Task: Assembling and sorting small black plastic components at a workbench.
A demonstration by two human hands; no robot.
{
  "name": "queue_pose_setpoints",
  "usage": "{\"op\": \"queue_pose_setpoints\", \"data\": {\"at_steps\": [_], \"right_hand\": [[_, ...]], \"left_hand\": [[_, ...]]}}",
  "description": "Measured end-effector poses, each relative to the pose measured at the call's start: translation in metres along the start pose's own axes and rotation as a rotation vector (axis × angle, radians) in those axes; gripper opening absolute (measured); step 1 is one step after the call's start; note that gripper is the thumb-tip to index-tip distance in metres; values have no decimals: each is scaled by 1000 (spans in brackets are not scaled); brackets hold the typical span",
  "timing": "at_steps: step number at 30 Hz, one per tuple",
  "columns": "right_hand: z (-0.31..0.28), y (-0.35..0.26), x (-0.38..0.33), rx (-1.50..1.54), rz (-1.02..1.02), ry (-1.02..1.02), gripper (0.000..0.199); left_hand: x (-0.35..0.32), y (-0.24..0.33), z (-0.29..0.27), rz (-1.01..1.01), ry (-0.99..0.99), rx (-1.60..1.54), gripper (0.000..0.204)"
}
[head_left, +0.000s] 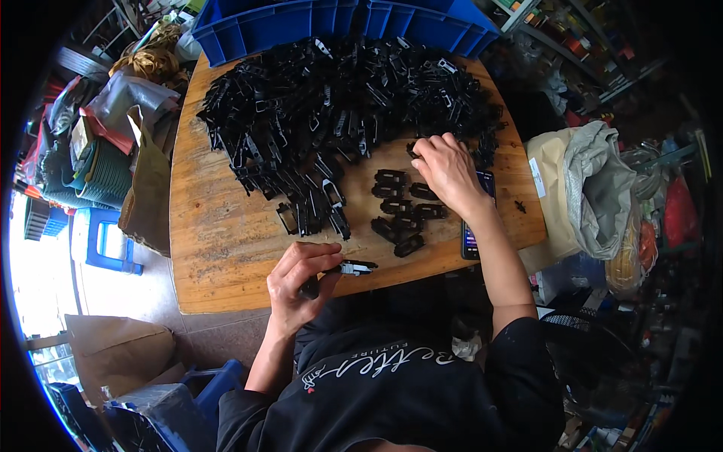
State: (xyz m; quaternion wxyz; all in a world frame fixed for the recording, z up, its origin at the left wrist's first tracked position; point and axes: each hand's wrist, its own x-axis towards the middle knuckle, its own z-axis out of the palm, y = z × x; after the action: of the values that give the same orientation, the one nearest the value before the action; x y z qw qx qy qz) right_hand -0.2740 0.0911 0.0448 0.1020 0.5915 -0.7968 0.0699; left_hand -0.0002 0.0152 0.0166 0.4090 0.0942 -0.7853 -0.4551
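My left hand is closed around a black plastic part with a light grey piece, held just over the table's near edge. Its dark rounded end shows below my fingers. Farther forward, my right hand has its fingers bent together at the edge of the heap, and a small black plastic part shows at the fingertips. Beside that hand lies a loose group of black oblong frames. A large heap of black plastic parts covers the far half of the wooden table.
Blue plastic bins stand at the table's far edge. A phone lies under my right forearm. One small black piece sits near the right edge. Sacks crowd the right side, and a cardboard piece stands at the left.
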Motion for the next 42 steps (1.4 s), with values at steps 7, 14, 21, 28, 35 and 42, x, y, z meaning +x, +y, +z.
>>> {"op": "queue_pose_setpoints", "data": {"at_steps": [7,14,21,28,35,42], "right_hand": [[-3,72,-3,71,275,-6,17],[14,93,-7,151,309,-77,18],[6,67,-4,822,314,-170,10],[19,68,-2,333,223,-2,13],[12,50,-6,272,111,-12,22],[-1,28,0,604,169,30,24]], "left_hand": [[-3,1,-2,-21,16,9,28],[1,-2,-1,11,16,12,29],[-5,-3,-4,-63,34,16,30],[-3,-3,-2,-49,45,13,30],[-4,-4,-2,-55,43,10,29],[-5,-3,-3,-68,36,6,30]]}}
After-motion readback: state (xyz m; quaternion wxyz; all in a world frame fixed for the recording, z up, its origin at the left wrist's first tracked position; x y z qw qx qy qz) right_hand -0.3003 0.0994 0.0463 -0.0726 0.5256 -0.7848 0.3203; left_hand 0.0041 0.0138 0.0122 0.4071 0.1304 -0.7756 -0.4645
